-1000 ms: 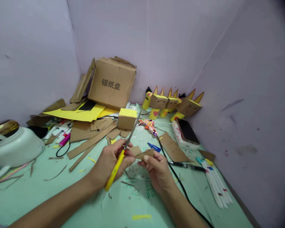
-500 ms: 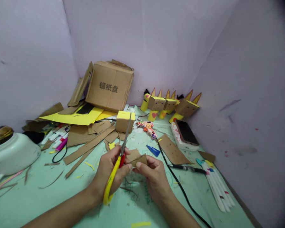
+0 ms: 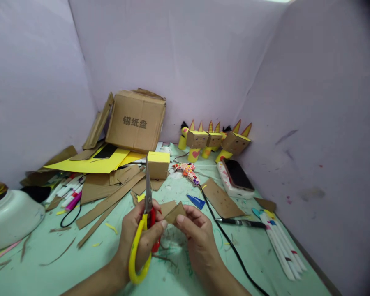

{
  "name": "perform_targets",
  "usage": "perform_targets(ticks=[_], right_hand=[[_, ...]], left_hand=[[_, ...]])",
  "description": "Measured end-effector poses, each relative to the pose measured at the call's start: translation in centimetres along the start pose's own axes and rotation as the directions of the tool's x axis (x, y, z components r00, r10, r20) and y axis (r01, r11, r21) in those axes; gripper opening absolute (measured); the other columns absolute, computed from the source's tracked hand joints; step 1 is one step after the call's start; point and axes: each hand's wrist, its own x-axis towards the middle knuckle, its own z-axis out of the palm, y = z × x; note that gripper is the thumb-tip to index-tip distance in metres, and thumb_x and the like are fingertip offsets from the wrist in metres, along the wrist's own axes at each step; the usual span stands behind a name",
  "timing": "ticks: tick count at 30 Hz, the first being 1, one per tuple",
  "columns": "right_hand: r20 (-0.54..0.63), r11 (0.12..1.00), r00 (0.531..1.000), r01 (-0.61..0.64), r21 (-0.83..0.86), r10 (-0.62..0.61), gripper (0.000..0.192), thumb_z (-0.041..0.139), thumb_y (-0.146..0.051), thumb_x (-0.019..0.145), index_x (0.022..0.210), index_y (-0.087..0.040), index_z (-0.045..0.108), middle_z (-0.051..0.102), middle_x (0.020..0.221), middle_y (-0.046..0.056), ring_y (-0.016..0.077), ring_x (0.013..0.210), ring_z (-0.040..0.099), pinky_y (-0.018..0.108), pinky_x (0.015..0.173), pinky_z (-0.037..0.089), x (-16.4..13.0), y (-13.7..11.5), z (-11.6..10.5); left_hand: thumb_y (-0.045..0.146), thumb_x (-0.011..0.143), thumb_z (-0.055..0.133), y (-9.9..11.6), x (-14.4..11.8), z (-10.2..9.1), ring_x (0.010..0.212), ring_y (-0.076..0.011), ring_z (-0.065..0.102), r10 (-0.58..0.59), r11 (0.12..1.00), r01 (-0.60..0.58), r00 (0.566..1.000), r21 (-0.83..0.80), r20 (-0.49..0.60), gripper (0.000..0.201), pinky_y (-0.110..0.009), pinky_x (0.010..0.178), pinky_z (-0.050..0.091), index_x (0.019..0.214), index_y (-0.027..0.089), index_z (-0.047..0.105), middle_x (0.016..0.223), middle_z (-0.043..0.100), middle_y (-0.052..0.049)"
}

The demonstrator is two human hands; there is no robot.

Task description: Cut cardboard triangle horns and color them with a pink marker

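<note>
My left hand (image 3: pixel 128 236) is closed around a pair of scissors (image 3: pixel 148 193) with yellow and red handles, the blades pointing up and away from me. Between thumb and fingers, my right hand (image 3: pixel 199 232) pinches a small folded piece of cardboard (image 3: pixel 175 213). The left thumb tip is at the near left edge of that piece. Behind the scissors stands a small cardboard box (image 3: pixel 158 169) with a yellow top. A patterned glue gun (image 3: pixel 188 172) lies to its right, its black cord running toward me. A blue triangular piece (image 3: pixel 196 201) rests beyond my right hand.
Cardboard strips (image 3: pixel 111 199) and yellow sheets (image 3: pixel 89 162) lie left, before a large carton (image 3: pixel 136 121). Cardboard-headed figures (image 3: pixel 197 140) with yellow horns stand at the back. On the right are a phone (image 3: pixel 238 174), a pen (image 3: pixel 242 223) and white markers (image 3: pixel 280 244).
The scissors have swung more upright, their blades shifting left. The cardboard piece has tilted and turned between my hands. The whole view has moved slightly.
</note>
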Motion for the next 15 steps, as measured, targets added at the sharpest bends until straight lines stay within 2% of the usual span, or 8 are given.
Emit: perform_targets(ticks=[3, 6, 12, 15], right_hand=[[0.01, 1.0, 1.0, 0.002, 0.028, -0.002, 0.028, 0.08, -0.019, 0.054, 0.08, -0.018, 0.07, 0.073, 0.077, 0.003, 0.0157, 0.07, 0.064, 0.025, 0.066, 0.049, 0.0, 0.4, 0.3], [-0.043, 1.0, 0.999, 0.008, 0.023, -0.007, 0.029, 0.08, -0.022, 0.053, 0.08, -0.018, 0.069, 0.073, 0.076, 0.004, 0.0175, 0.069, 0.065, 0.028, 0.067, 0.049, 0.0, 0.7, 0.6], [-0.058, 0.989, 0.994, 0.088, -0.118, -0.095, 0.02, 0.076, -0.022, 0.056, 0.073, -0.016, 0.069, 0.072, 0.071, 0.003, 0.0169, 0.066, 0.062, 0.027, 0.065, 0.047, -0.2, 0.1, 0.9], [-0.057, 0.988, 0.993, 0.093, -0.123, -0.1, 0.017, 0.075, -0.021, 0.056, 0.072, -0.015, 0.069, 0.071, 0.069, 0.003, 0.0164, 0.065, 0.061, 0.026, 0.063, 0.047, -0.3, 0.0, 0.9]], left_hand=[[0.027, 0.065, 0.068, -0.3, 0.1, 0.1, 0.048, -0.0086, 0.046, -0.042, 0.996, 0.039, 0.998, -0.074, -0.038, 0.031, -0.019, 0.044, 0.04, 0.085, 0.02, 0.045, 0.061, 0.051, 0.006], [0.027, 0.063, 0.07, -0.7, 0.1, 0.2, 0.046, -0.0081, 0.047, -0.064, 0.989, 0.058, 0.997, -0.139, -0.037, 0.035, -0.018, 0.043, 0.04, 0.086, 0.021, 0.044, 0.06, 0.053, 0.007], [0.032, 0.062, 0.072, -1.2, -0.1, 0.4, 0.042, -0.0091, 0.046, -0.044, 0.995, 0.04, 0.998, -0.087, -0.04, 0.04, -0.019, 0.039, 0.039, 0.088, 0.021, 0.043, 0.056, 0.053, 0.007], [0.033, 0.06, 0.074, -1.4, -0.1, 0.4, 0.043, -0.0094, 0.047, -0.027, 0.997, 0.023, 0.998, -0.07, -0.06, 0.043, -0.019, 0.039, 0.04, 0.088, 0.021, 0.043, 0.058, 0.055, 0.006]])
